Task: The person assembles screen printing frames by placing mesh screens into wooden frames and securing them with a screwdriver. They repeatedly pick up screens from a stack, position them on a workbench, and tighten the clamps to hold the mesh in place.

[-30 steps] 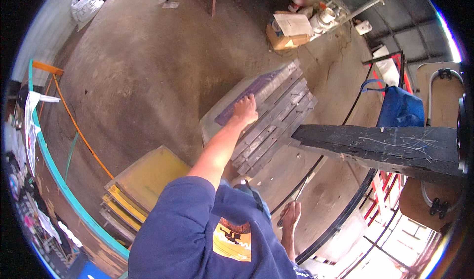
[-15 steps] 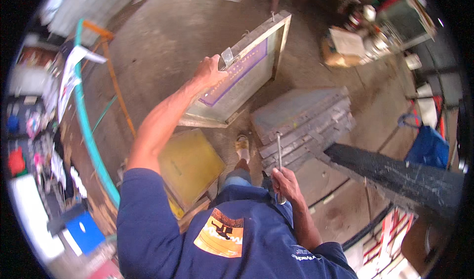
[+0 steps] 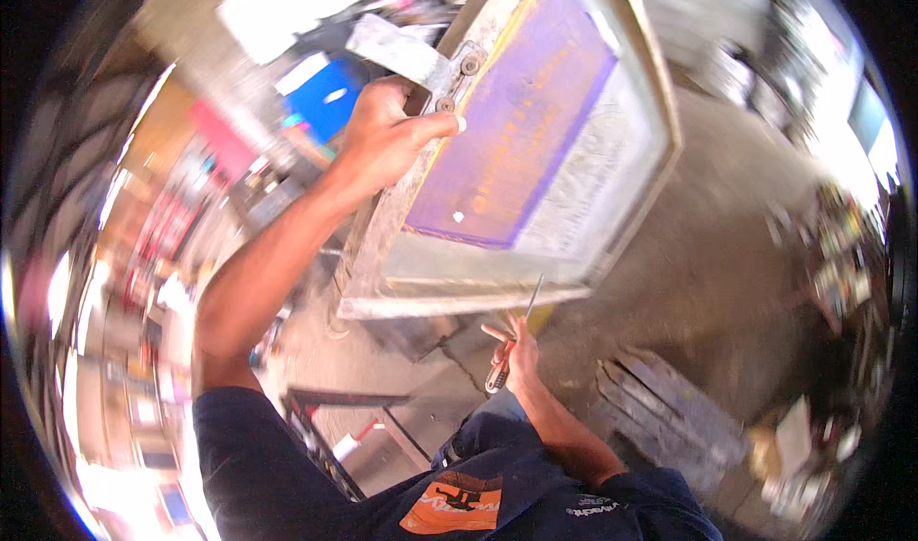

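My left hand (image 3: 387, 139) grips the long edge of a wooden-framed printing screen (image 3: 535, 149), thumb over the edge. The screen is held up at a tilt. Its mesh is pale, with a purple stencil area bearing yellowish lettering. Beside my thumb a metal bracket (image 3: 466, 66) with two round bolt heads is fixed to the frame. Lower down, under the screen's bottom corner, my right hand (image 3: 519, 354) is closed on a screwdriver (image 3: 497, 374). Its thin shaft points up toward the screen; some of my right fingers stick out from the handle.
A stack of grey frames (image 3: 669, 407) lies on the floor at right. Beyond my left hand are a blue flat item (image 3: 325, 101) and a white sheet (image 3: 292, 10). A dark metal frame (image 3: 349, 397) stands low at left. Much is motion-blurred.
I have turned to the left, and the background has swung round. The screen is lifted nearer and higher in my left hand. The screwdriver stays in my right hand.
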### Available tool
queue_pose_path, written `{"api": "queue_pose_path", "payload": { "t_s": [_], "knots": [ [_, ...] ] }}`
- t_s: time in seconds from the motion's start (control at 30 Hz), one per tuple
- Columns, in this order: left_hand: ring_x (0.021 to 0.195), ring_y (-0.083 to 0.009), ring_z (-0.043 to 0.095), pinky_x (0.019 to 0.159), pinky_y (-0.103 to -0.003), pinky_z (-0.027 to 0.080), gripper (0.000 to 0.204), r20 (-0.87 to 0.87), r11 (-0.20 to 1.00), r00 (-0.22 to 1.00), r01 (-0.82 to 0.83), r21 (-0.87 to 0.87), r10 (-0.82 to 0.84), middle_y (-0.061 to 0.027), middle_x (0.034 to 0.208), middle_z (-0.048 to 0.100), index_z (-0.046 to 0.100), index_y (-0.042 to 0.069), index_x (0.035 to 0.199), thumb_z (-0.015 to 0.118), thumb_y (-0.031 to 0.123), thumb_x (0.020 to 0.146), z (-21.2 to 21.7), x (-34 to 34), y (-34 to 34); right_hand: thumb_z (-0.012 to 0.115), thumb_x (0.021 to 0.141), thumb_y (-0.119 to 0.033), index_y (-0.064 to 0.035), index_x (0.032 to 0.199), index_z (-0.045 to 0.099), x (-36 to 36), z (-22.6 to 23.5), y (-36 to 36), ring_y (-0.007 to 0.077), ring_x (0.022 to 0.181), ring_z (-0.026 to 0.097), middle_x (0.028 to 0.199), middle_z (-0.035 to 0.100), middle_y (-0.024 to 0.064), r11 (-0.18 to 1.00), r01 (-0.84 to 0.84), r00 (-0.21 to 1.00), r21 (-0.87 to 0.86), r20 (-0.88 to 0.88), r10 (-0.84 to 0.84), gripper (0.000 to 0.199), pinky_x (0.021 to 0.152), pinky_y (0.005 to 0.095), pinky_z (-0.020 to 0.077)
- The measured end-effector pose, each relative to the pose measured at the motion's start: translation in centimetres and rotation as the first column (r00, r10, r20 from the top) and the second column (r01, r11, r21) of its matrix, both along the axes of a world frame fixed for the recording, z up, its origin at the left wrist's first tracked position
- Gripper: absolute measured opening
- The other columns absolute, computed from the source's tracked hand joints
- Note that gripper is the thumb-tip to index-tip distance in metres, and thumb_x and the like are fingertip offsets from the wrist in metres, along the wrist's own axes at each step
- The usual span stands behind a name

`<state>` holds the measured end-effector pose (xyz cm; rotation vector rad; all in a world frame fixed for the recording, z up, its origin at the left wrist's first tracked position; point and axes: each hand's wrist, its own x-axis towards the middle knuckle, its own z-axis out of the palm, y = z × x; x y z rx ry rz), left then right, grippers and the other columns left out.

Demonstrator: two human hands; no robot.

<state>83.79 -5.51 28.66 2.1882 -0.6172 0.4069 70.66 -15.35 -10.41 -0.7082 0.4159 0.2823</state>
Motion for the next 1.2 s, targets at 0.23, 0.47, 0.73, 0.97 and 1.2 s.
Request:
{"api": "queue_pose_path", "payload": {
  "t_s": [0.23, 0.47, 0.73, 0.97, 1.2],
  "knots": [
    [0.070, -0.0071, 0.061, 0.064, -0.024, 0.046, 0.013, -0.041, 0.728, 0.811, -0.544, -0.417, 0.583, -0.0042, 0.079, 0.072, 0.076, -0.003, 0.091, 0.076, 0.006, 0.080, 1.6, -31.0, 17.4, 0.058, 0.089, -0.067, -0.0144, 0.088, 0.052, -6.8, 6.1, 10.0, 0.0137, 0.045, 0.046, 0.058, 0.045, -0.0026, 0.969, -0.241, 0.970, 0.055, 0.048, 0.239, 0.053, 0.045, 0.0328, 0.0415],
    [0.062, -0.0064, 0.056, 0.058, -0.024, 0.044, 0.014, 0.276, 0.439, 0.345, -0.622, -0.648, 0.897, -0.0002, 0.072, 0.069, 0.073, -0.002, 0.081, 0.076, 0.012, 0.078, -0.3, -55.2, 16.4, 0.046, 0.100, -0.052, -0.0017, 0.142, 0.042, -14.1, 16.7, 20.6, 0.0328, 0.128, 0.048, 0.141, 0.048, 0.0154, 0.867, -0.476, 0.728, 0.149, 0.619, 0.293, 0.066, 0.108, 0.0500, 0.0385],
    [0.069, -0.0090, 0.058, 0.062, -0.027, 0.047, 0.028, 0.120, -0.193, -0.403, -0.652, -0.733, 0.907, -0.0032, 0.079, 0.068, 0.071, -0.003, 0.091, 0.080, 0.020, 0.080, -1.5, -68.8, 16.0, 0.054, 0.093, -0.042, 0.0008, 0.141, 0.043, -27.0, 22.4, 40.8, 0.0337, 0.123, 0.051, 0.137, 0.051, 0.0169, 0.545, -0.826, 0.540, 0.147, 0.488, 0.686, 0.065, 0.103, 0.0507, 0.0411],
    [0.125, -0.0284, 0.053, 0.103, -0.047, 0.044, 0.075, -0.034, 0.105, 0.106, -0.993, -0.048, 0.994, -0.0168, 0.139, 0.054, 0.051, 0.000, 0.137, 0.068, 0.052, 0.085, 3.2, -90.7, 5.7, 0.056, 0.087, -0.050, -0.0037, 0.142, 0.043, -41.7, 22.0, 49.7, 0.0325, 0.117, 0.052, 0.131, 0.052, 0.0162, -0.015, -0.970, 0.111, 0.241, 0.502, 0.858, 0.073, 0.097, 0.0471, 0.0426],
    [0.132, -0.0362, 0.047, 0.111, -0.050, 0.037, 0.098, 0.220, 0.418, 0.439, -0.429, -0.800, 0.871, -0.0225, 0.145, 0.048, 0.040, -0.004, 0.145, 0.029, 0.078, 0.092, 19.2, -93.2, -5.5, 0.063, 0.083, -0.048, -0.0024, 0.128, 0.053, -50.9, 14.0, 57.1, 0.0256, 0.095, 0.059, 0.105, 0.059, 0.0098, -0.386, -0.922, -0.284, 0.030, 0.627, 0.726, 0.065, 0.082, 0.0402, 0.0471]
  ]
}}
